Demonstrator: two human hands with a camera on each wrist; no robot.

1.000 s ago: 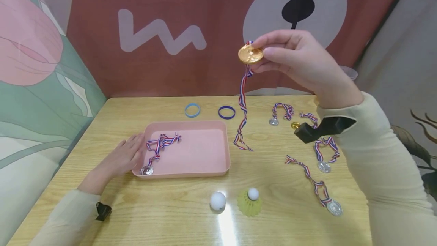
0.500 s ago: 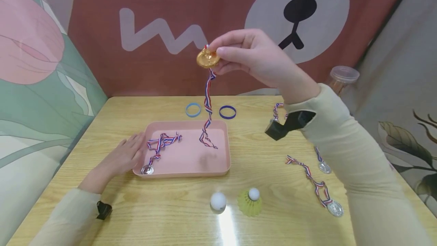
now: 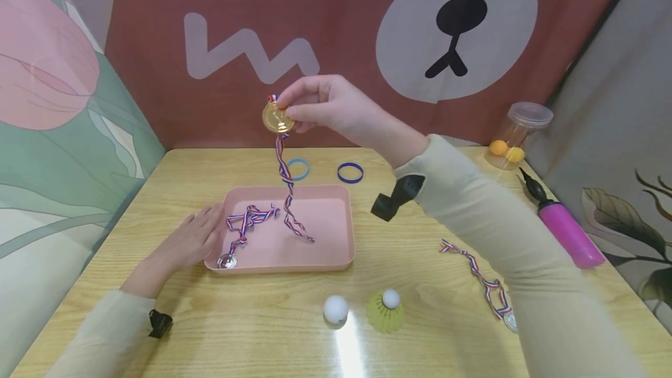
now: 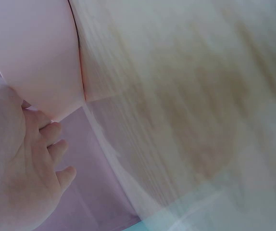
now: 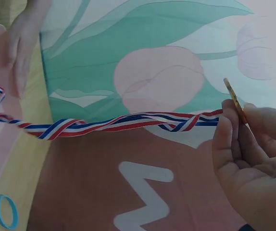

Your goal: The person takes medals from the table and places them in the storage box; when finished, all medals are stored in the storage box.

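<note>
My right hand [image 3: 328, 104] pinches a gold medal [image 3: 277, 117] by its edge, high above the pink tray [image 3: 315, 252]. From the medal hangs a twisted red, white and blue ribbon [image 3: 287, 191], its lower end over the tray's middle. In the right wrist view the thumb and fingers grip the medal [image 5: 235, 98], seen edge-on. Inside the tray, at its left, lies a silver medal [image 3: 227, 261] with a crumpled striped ribbon. My left hand [image 3: 191, 242] rests with straight fingers against the tray's left side; the left wrist view shows its fingers by the tray wall [image 4: 42, 53].
Behind the tray lie a light blue wristband [image 3: 299, 169] and a dark blue wristband [image 3: 350, 172]. A white ball [image 3: 335, 310] and a yellow shuttlecock [image 3: 385, 312] are in front. To the right are another silver medal [image 3: 510, 322], a pink pump [image 3: 569, 232] and a clear jar [image 3: 517, 133] of orange balls.
My right hand has carried the gold medal leftward from right of the tray to above it, lowering slightly at the end. My left hand has stayed at the tray's side.
</note>
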